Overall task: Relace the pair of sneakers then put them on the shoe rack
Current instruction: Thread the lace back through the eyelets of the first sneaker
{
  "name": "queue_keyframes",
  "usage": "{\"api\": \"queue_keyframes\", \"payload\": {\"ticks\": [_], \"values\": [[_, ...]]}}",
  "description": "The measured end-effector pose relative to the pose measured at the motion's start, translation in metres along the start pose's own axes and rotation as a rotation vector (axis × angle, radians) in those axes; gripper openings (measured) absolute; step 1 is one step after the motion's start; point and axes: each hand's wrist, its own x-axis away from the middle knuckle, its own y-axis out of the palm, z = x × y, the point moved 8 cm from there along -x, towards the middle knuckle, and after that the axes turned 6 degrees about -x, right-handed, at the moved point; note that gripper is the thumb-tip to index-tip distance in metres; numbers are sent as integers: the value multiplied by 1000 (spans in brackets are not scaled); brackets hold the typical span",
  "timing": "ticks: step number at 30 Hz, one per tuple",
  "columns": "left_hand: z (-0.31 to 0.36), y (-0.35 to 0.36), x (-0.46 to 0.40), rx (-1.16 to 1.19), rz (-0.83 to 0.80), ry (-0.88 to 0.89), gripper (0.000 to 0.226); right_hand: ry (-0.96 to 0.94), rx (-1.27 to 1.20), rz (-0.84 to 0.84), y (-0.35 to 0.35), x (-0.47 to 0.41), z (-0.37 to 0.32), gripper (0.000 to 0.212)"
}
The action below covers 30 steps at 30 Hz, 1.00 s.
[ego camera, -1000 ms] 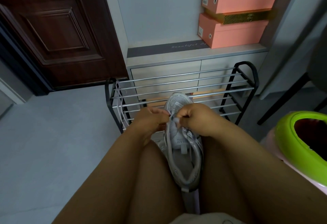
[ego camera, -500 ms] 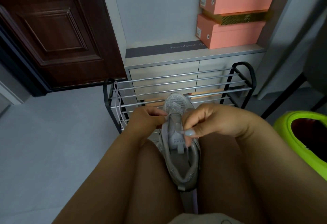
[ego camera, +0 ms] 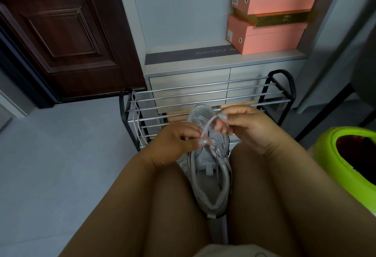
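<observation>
- While one grey sneaker (ego camera: pixel 209 167) lay wedged between the person's thighs, toe pointing far toward the shoe rack (ego camera: pixel 205 102), both hands worked just above its front half.
- One pale lilac lace (ego camera: pixel 206 126) ran in a short taut span between the two hands, sloping up from near left to far right over the sneaker's tongue.
- The left hand (ego camera: pixel 179 141) pinched the lower end of that span, thumb and forefinger narrow and closed on it, the other fingers (ego camera: pixel 189 134) curled in.
- The right hand (ego camera: pixel 242 126) pinched the upper end, its fingers likewise closed tight on the lace, held a little farther and higher than the left.
- A second lace (ego camera: pixel 136 118), one only, hung loose over the rack's left end, well apart from the hands.
- One sneaker was in view; a second could not be made out.
- Three pink shoeboxes (ego camera: pixel 268 21) were stacked on the cabinet (ego camera: pixel 189 82) behind the rack, with one gold box between them.
- One green-rimmed bin (ego camera: pixel 333 155) stood at the right.
</observation>
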Motion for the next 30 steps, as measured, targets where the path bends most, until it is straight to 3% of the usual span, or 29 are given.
{"api": "queue_keyframes", "payload": {"ticks": [3, 6, 12, 14, 16, 18, 20, 22, 24, 27, 29, 30], "values": [[11, 5, 0, -66, -20, 102, 31, 22, 53, 40, -1, 1, 2, 41], [22, 11, 4, -170, -43, 215, 54, 93, 309, 80, 2, -1, 7, 56], [24, -2, 14, -272, 197, 184, 30, 342, 539, 155, 8, -12, 26, 35], [20, -2, 15, -179, 190, 201, 23, 418, 571, 131, 14, -14, 28, 16], [12, -1, 18, 40, 125, 157, 24, 459, 541, 132, 15, -15, 32, 15], [-1, -2, 20, 417, 73, -22, 30, 479, 492, 163, 12, -13, 35, 22], [-23, -7, 18, 690, 173, -288, 30, 489, 418, 185, 11, -11, 37, 22], [-53, -17, 23, 655, 396, -609, 22, 477, 344, 215, 12, -12, 37, 21], [-79, -23, 30, 434, 445, -919, 26, 471, 346, 233, 11, -13, 41, 22], [-108, -7, 17, 268, 110, -1144, 56, 463, 379, 227, 11, -13, 42, 23], [-120, 15, 8, 345, -106, -1187, 58, 444, 376, 202, 13, -14, 42, 21], [-124, 22, 3, 432, -124, -1192, 52, 434, 387, 189, 14, -14, 41, 19]]}}
